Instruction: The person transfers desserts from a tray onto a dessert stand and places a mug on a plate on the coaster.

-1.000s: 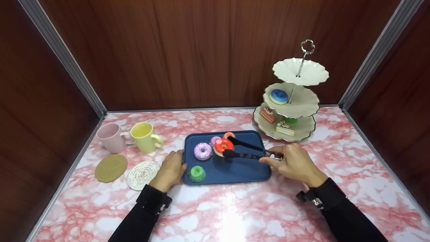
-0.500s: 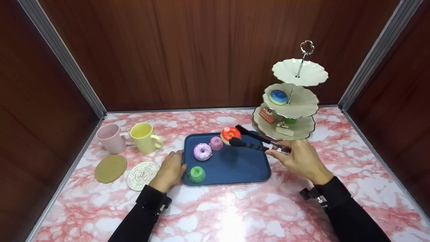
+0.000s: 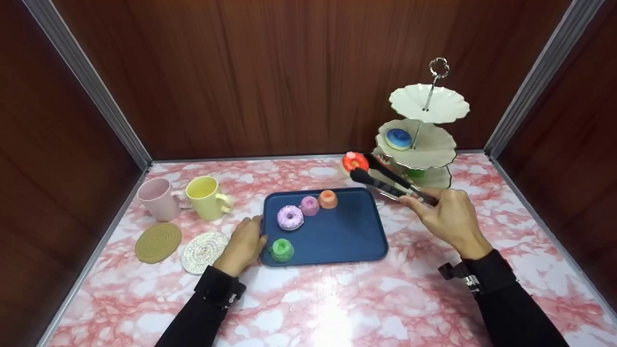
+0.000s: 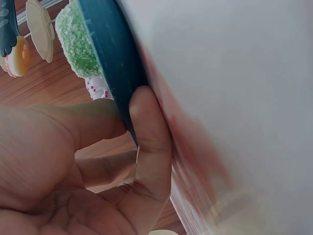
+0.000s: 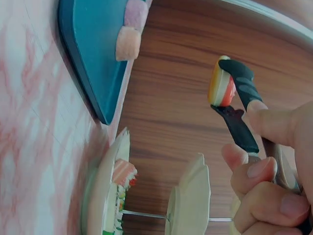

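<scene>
My right hand (image 3: 446, 217) grips black-tipped tongs (image 3: 385, 182), whose two arms pinch a red-iced donut (image 3: 355, 163) in the air beyond the tray, left of the tiered stand. In the right wrist view the donut (image 5: 222, 82) hangs between the tong tips, seen edge-on. My left hand (image 3: 245, 243) pinches the left rim of the blue tray (image 3: 337, 241); in the left wrist view thumb and fingers (image 4: 149, 127) close on that rim. Lying on the tray are a purple donut (image 3: 290, 218), a pink cake (image 3: 309, 205), an orange cake (image 3: 328, 199) and a green cake (image 3: 282, 250).
A three-tier stand (image 3: 429, 103) stands at the back right, with a blue donut (image 3: 399, 139) on its middle plate and cake pieces on the lowest. At left are a pink mug (image 3: 158, 198), a yellow mug (image 3: 205, 196), a tan coaster (image 3: 158, 242) and a white speckled coaster (image 3: 205, 253).
The red donut has risen off the tray in the tongs and moved right and away, towards the stand. My right hand has shifted right with it. The left hand has stayed on the rim.
</scene>
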Tool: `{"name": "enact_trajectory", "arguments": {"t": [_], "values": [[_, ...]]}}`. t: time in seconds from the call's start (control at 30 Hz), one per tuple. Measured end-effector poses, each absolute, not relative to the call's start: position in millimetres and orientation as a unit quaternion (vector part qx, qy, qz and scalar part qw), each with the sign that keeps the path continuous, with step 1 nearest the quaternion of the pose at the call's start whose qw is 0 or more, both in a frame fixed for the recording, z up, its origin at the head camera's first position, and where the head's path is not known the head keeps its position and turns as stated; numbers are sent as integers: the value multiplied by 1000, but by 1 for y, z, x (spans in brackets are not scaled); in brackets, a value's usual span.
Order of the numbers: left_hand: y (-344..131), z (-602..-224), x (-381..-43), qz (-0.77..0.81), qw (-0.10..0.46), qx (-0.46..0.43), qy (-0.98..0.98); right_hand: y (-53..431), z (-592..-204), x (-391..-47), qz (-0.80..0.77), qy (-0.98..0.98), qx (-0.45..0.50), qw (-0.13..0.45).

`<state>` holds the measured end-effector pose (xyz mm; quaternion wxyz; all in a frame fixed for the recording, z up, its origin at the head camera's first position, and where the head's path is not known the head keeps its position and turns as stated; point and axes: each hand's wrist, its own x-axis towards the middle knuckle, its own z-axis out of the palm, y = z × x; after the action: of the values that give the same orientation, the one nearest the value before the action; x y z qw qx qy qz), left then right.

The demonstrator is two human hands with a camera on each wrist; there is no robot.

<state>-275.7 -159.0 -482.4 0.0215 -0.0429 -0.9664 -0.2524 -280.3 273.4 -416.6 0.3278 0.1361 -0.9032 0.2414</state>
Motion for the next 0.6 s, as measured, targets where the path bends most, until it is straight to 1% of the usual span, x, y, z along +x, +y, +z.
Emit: {"name": "enact_trajectory", "arguments": {"t": [0.27,0.6], "values": [[-159,-481,-277,-253,21,-39,-967,281,-409,-282,249,-900,74,351],[-158,-482,-276,-243,21,-37,-969,294,-402,-278,246,-908,4,338]]}}
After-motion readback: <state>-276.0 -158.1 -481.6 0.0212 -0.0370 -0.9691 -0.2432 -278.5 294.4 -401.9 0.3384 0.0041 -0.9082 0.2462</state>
